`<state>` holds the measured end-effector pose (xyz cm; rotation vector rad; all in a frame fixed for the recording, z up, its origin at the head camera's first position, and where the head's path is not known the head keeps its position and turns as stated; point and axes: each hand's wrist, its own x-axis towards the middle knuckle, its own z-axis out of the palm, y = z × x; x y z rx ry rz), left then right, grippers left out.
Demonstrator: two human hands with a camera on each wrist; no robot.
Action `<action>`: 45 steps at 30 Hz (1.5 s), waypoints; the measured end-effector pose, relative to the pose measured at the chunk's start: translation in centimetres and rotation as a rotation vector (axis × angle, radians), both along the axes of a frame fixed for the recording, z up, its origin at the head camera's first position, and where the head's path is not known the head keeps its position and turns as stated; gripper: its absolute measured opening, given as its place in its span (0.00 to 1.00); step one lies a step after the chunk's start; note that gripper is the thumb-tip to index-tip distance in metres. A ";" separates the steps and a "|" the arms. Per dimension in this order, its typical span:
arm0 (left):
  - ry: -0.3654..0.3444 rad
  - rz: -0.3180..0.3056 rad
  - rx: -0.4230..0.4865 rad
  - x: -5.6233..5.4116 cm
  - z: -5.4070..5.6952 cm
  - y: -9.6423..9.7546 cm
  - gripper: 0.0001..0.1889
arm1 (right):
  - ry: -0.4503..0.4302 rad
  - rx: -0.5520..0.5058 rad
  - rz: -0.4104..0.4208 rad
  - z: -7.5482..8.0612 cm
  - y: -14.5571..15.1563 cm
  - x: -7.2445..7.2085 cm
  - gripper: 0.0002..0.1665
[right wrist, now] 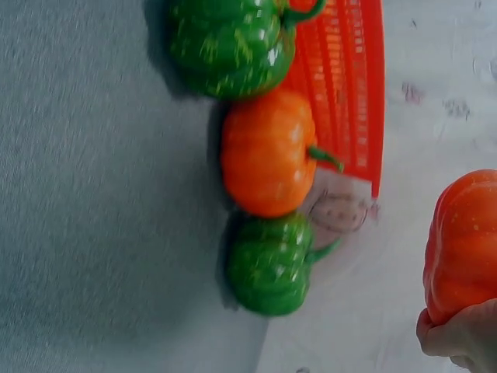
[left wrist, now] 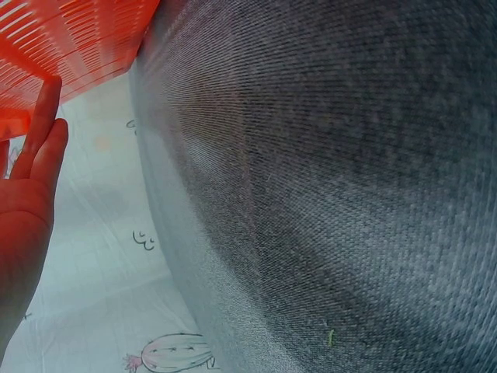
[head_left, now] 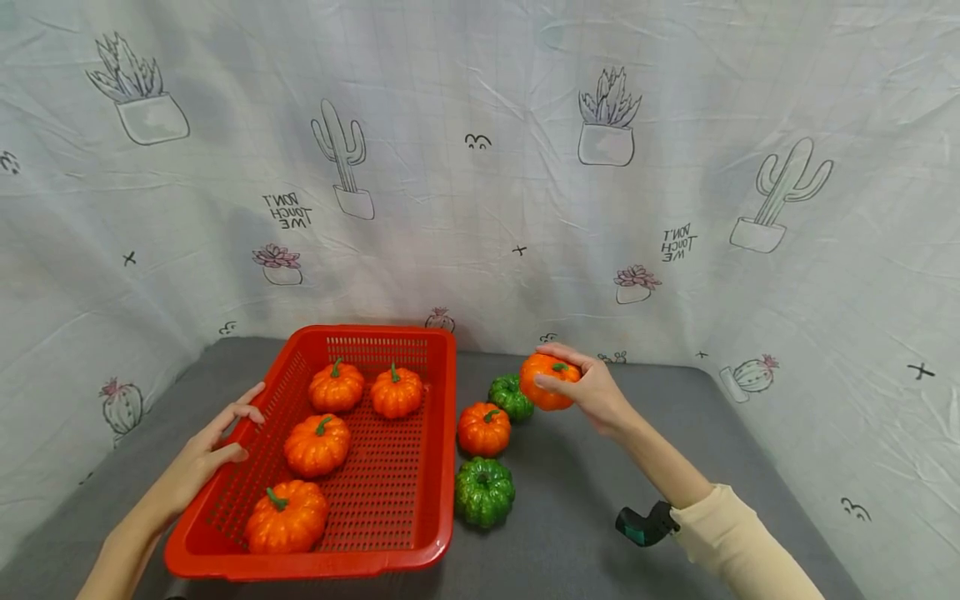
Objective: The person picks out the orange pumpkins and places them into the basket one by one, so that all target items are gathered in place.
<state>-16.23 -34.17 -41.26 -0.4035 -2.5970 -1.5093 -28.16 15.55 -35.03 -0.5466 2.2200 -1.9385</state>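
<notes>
My right hand point(head_left: 592, 390) grips an orange pumpkin point(head_left: 549, 382) above the table, right of the red basket point(head_left: 442, 517). That same held pumpkin point(right wrist: 466, 241) fills the right edge of the right wrist view. My left hand point(head_left: 202, 458) rests on the basket's left rim, its fingers over the edge; in the left wrist view the fingers point(left wrist: 48, 148) lie along the basket's outer wall. Inside the basket sit several orange pumpkins point(head_left: 317, 445). Beside its right wall stand a green pumpkin point(head_left: 484, 493) in front, an orange one point(head_left: 483, 430), and another green one point(head_left: 510, 398) behind.
A grey cloth point(head_left: 570, 517) covers the table. White curtains point(head_left: 480, 167) printed with cacti and potted plants hang at the back and both sides. A black strap device point(head_left: 647, 525) is on the right wrist, by the cream sleeve point(head_left: 742, 542).
</notes>
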 end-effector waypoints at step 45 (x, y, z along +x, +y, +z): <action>0.004 0.032 -0.018 0.4 0.7 0.4 0.17 | 0.065 -0.020 0.443 -0.1 -14.4 0.1 0.29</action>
